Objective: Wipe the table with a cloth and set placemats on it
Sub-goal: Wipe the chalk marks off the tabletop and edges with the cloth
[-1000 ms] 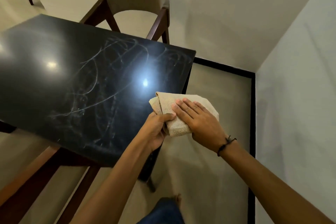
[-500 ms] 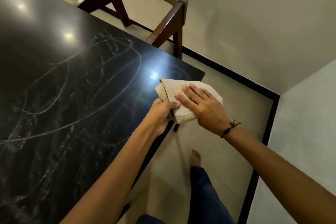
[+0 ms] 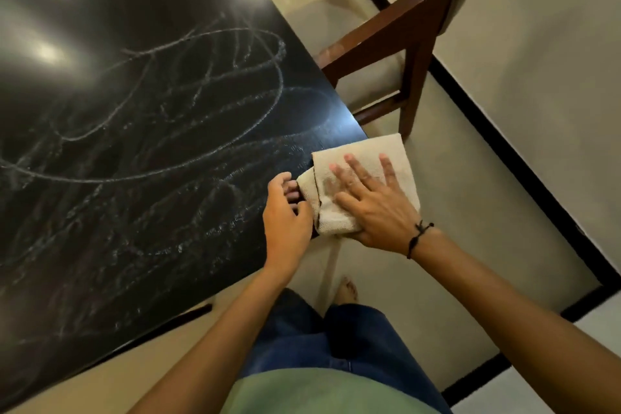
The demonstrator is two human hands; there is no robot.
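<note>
A folded beige cloth (image 3: 396, 158) lies over the near right corner of the black glossy table (image 3: 134, 111), part of it hanging past the edge. My right hand (image 3: 373, 205) lies flat on top of the cloth with its fingers spread. My left hand (image 3: 285, 222) is at the cloth's left fold and pinches that edge with thumb and fingertips. White streaks and loops of smear cover the tabletop left of the cloth. No placemats are in view.
A wooden chair (image 3: 396, 44) with a beige seat and back stands at the table's right side, close to the cloth's corner. Beige floor with a black border strip (image 3: 524, 175) runs on the right. My legs and a bare foot (image 3: 346, 289) are below the table edge.
The view has swung closer and lower over the table corner. My right hand's fingers have spread wider on the cloth. My left hand has loosened to a pinch at the fold.
</note>
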